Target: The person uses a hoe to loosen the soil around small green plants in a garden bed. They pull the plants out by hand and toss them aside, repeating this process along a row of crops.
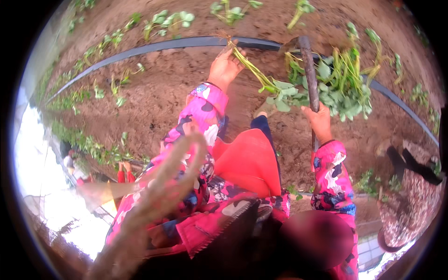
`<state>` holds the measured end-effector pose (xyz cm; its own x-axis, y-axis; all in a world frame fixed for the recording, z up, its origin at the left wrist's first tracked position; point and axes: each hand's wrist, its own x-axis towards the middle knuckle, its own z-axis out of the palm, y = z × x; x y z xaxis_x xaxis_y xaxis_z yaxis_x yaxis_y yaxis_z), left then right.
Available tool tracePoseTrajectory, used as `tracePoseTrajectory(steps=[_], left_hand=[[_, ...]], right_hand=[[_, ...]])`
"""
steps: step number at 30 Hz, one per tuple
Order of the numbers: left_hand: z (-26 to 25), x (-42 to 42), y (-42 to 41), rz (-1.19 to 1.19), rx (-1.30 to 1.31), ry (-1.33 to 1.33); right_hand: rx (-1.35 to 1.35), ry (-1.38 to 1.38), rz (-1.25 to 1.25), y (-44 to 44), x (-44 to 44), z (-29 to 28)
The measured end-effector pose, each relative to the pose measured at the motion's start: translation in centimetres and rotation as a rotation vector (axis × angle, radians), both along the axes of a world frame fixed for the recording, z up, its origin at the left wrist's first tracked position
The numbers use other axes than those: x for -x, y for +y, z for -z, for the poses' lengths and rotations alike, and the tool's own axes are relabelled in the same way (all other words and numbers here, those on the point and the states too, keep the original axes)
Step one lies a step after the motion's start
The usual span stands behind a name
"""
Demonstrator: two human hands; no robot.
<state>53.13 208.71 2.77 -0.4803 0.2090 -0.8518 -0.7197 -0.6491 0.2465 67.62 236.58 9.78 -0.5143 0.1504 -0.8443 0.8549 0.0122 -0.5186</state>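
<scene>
My left hand (pixel 225 66) grips a leafy seedling (pixel 250 64) near its root end. Bare roots stick out past the fingers, and its leaves trail right towards the hoe. In my right hand (pixel 320 120) is the wooden handle (pixel 308 70) of a hoe, whose head (pixel 290 45) lies at the far end, partly blurred. Beyond that handle, a heap of uprooted seedlings (pixel 344 82) with long pale-green stems rests on the brown soil (pixel 168 94). The handle hides part of the heap.
A dark irrigation hose (pixel 189 42) runs across the bed, passing behind my left hand. Drooping young plants (pixel 168 22) stand in rows along it. One person (pixel 407 206) bends at the right; red sleeves (pixel 125 176) of another show at left. A blurred cord (pixel 164 178) hangs close to the camera.
</scene>
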Motion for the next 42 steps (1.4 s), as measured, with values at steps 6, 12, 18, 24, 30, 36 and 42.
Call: tracePoseTrajectory(steps=[6,12,18,24,30,36,42], left_hand=[[-7.1,1.0,-10.3,0.093,0.478,0.054],[-10.5,-0.7,-21.7,0.15,0.95,0.131],[-10.6,-0.9,-25.4,0.076,0.856,0.144],[-8.9,-1.8,-30.7,0.003,0.745,0.163],[-9.3,-1.8,-31.9,-0.098,0.587,0.146],[-8.7,-3.2,-33.3,-0.253,0.568,0.129],[-8.6,-4.0,-33.8,-0.316,0.482,0.085]], right_hand=[[-0.145,0.161,-0.306,-3.6,2.2,-2.6],[-0.221,0.297,-0.783,-13.3,9.8,-4.3],[-0.401,0.3,-1.122,-20.1,16.5,-5.3],[-0.626,0.308,-1.046,-22.0,17.3,-6.2],[-0.66,0.33,-1.087,-25.1,15.3,-8.9],[-0.421,0.656,-1.279,-32.1,18.1,-10.7],[-0.818,0.403,-1.505,-32.7,23.8,-5.5]])
